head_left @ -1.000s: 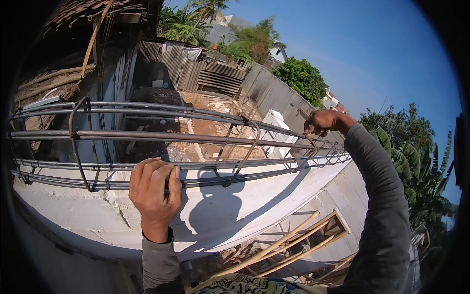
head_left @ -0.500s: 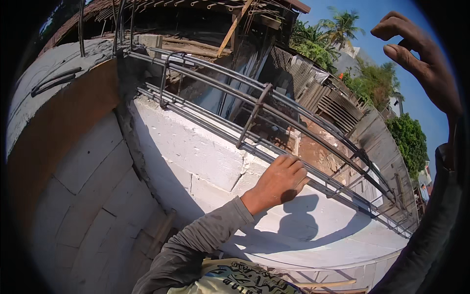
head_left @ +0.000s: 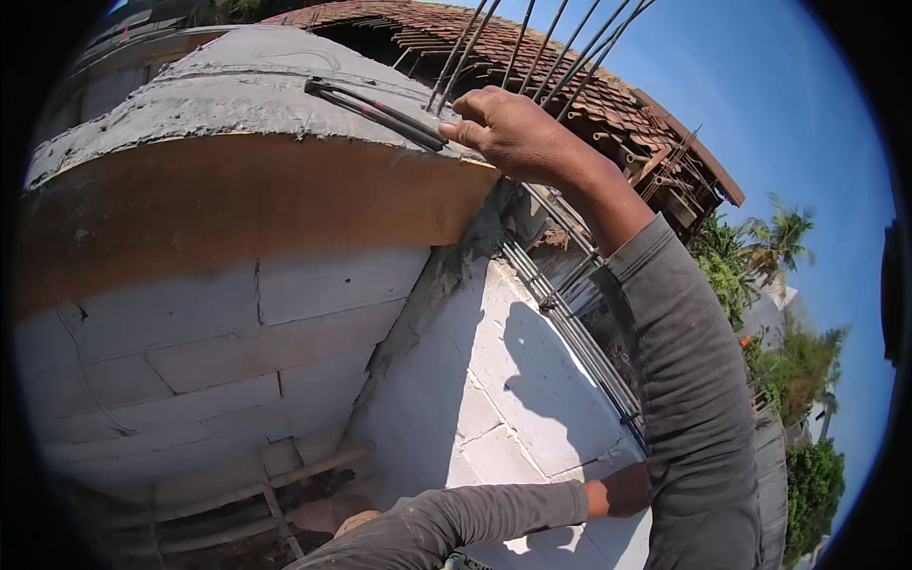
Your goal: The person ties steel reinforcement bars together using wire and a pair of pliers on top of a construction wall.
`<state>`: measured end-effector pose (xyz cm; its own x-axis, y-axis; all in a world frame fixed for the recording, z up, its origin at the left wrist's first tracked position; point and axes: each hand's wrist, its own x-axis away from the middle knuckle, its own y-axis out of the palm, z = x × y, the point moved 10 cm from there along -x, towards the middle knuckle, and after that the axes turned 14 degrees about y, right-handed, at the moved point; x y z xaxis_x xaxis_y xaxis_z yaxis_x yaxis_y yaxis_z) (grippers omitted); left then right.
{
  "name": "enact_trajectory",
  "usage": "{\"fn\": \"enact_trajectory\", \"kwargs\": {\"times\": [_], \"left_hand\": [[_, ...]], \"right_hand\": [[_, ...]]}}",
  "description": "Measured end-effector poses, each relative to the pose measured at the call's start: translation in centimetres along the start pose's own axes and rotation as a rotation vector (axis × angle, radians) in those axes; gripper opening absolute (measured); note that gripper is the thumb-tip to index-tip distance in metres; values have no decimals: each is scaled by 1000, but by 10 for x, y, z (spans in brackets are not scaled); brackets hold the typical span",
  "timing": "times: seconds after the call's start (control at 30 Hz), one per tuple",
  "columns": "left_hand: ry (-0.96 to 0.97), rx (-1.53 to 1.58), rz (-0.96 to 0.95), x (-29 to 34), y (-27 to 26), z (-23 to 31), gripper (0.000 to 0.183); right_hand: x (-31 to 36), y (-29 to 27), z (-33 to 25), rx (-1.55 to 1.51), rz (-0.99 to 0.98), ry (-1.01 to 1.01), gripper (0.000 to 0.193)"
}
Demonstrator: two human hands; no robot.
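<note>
Bent dark steel rods [head_left: 375,112] with red marks, shaped like rebar stirrups, lie on the grey concrete ledge [head_left: 237,104]. At their near right end is my right hand [head_left: 518,133], its fingers curled and the thumb apart from them, with nothing seen between. Lower down, my left hand [head_left: 622,489] is in shade by the white block wall [head_left: 532,380], close to the rebar cage [head_left: 570,323]. My right forearm hides its fingers and much of the cage.
Upright rebars [head_left: 518,47] rise just behind my right hand. An orange-brown board [head_left: 237,195] faces the ledge above more blockwork. Bamboo poles [head_left: 313,470] cross at lower left. Beyond stand a tiled roof [head_left: 589,81] and trees [head_left: 779,237].
The view has swung left toward the ledge. My right hand has come from the upper right to the bent rods. My left hand stays low by the wall and is now partly covered.
</note>
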<state>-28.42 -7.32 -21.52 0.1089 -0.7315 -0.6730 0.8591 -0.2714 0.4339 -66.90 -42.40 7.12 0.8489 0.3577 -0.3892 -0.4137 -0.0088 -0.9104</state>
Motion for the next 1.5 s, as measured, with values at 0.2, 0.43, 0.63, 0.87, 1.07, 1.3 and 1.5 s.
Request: {"fn": "enact_trajectory", "kwargs": {"times": [0.2, 0.43, 0.63, 0.87, 1.07, 1.3, 1.5], "left_hand": [[-113, 102, -64, 32, -1, -16, 37], [609, -1409, -498, 42, 45, 89, 40], [712, -1505, -521, 17, 74, 86, 42], [571, -1309, -570, -4, 76, 85, 48], [601, -1414, -545, -3, 84, 107, 57], [613, -1274, -350, -3, 96, 103, 47], [684, -871, -364, 4, 163, 91, 26]], "right_hand": [[-105, 94, -2, -126, -10, 99, 55], [-124, 103, -31, 144, 13, -23, 42], [-40, 19, 39, -7, -41, 101, 43], [264, -205, 50, 278, 227, 828, 35], [480, -339, 64, 1401, -122, 1150, 29], [757, -365, 19, 1285, -592, 1776, 16], [888, -372, 28, 1259, -625, 1874, 15]]}}
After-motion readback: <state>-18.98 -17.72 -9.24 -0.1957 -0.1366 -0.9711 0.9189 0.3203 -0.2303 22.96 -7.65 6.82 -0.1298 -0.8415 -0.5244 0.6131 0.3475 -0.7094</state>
